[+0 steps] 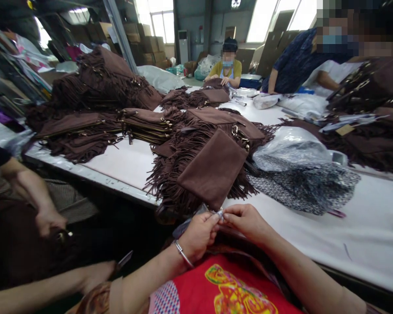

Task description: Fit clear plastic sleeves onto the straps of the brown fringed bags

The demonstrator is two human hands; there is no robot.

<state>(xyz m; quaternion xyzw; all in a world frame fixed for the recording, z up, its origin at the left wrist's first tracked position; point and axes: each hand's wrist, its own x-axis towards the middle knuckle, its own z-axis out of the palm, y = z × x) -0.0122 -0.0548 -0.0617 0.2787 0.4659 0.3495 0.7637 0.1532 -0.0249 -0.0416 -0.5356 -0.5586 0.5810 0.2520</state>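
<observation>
A flat brown suede pouch [214, 168] lies on a heap of fringed brown bags [170, 174] at the table's front edge, one corner towards me. At that corner my left hand [199, 233], with a bangle on the wrist, pinches a small shiny piece [220, 213], perhaps the zip end in clear wrap. My right hand [245, 221] meets it there from the other side, thumb and fingers closed on the same small piece. Its exact kind is too small to tell. Dark bluish plastic [182, 227] shows beside my left hand.
Stacked zipped pouches [147, 124] and a tall pile of brown bags [101, 83] stand left. Clear plastic [288, 144] and a black-and-white patterned bag [304, 185] lie right. At left, a co-worker's hand [50, 220] holds something dark; another co-worker [227, 72] sits across the table.
</observation>
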